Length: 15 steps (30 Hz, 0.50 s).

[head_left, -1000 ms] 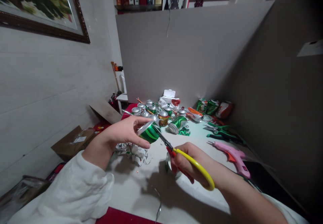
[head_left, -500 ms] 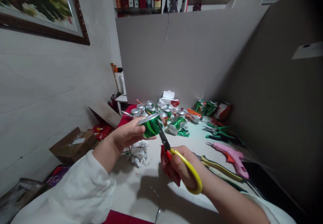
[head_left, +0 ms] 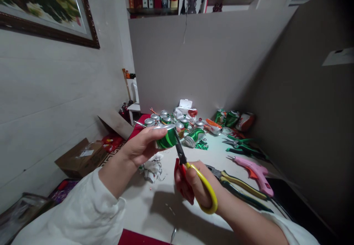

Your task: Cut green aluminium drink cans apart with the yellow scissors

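Observation:
My left hand (head_left: 142, 144) grips a short green can piece (head_left: 166, 138) with a silver end facing up, its thumb lying along the upper rim. My right hand (head_left: 197, 184) is wrapped round the scissors (head_left: 204, 189), which have one yellow and one red handle. Their dark blades point up and away and touch the right side of the can piece; the tips are partly hidden there. Under my left hand, crumpled white scraps (head_left: 153, 168) lie on the white table (head_left: 143, 208).
Several cut cans (head_left: 149, 122) stand at the back, near a green can on its side (head_left: 194, 137) and green shreds (head_left: 201, 144). To the right lie pliers (head_left: 240, 183), a pink glue gun (head_left: 258, 173) and green-handled cutters (head_left: 243, 149). A cardboard box (head_left: 80, 158) sits left.
My left thumb has moved up onto the can's rim, and the can piece has turned slightly. The scissors' handles have come a little closer together. The view has shifted slightly.

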Each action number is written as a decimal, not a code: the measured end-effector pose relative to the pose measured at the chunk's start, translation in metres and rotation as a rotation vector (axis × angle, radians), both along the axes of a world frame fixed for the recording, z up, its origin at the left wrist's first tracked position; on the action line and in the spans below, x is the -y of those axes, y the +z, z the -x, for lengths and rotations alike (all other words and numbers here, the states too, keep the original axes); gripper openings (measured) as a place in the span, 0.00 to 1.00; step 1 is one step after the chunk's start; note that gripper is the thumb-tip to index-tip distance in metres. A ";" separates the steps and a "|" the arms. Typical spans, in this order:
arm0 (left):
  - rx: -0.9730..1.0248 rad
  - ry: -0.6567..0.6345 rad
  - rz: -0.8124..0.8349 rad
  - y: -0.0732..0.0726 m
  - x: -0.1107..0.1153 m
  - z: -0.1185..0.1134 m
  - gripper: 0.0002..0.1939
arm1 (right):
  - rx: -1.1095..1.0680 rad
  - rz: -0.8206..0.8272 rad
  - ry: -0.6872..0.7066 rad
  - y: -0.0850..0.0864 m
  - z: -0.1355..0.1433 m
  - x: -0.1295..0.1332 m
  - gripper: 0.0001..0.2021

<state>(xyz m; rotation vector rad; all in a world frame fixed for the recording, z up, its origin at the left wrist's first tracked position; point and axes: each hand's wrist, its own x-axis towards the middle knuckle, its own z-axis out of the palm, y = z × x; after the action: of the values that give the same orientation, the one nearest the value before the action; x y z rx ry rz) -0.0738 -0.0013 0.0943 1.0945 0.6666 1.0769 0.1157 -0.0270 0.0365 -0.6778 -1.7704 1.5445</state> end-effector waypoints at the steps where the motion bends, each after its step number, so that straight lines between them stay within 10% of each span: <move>1: 0.013 0.004 -0.013 0.001 0.001 -0.001 0.23 | 0.023 -0.016 -0.006 0.001 0.000 0.001 0.39; 15: -0.127 0.021 -0.235 0.003 0.002 0.001 0.16 | 0.096 -0.008 0.034 0.007 -0.010 0.005 0.47</move>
<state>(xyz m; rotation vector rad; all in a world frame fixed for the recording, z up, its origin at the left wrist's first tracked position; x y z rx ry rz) -0.0747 -0.0035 0.0976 1.3702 0.6637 1.1306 0.1257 -0.0322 0.0432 -0.7327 -1.8666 1.5492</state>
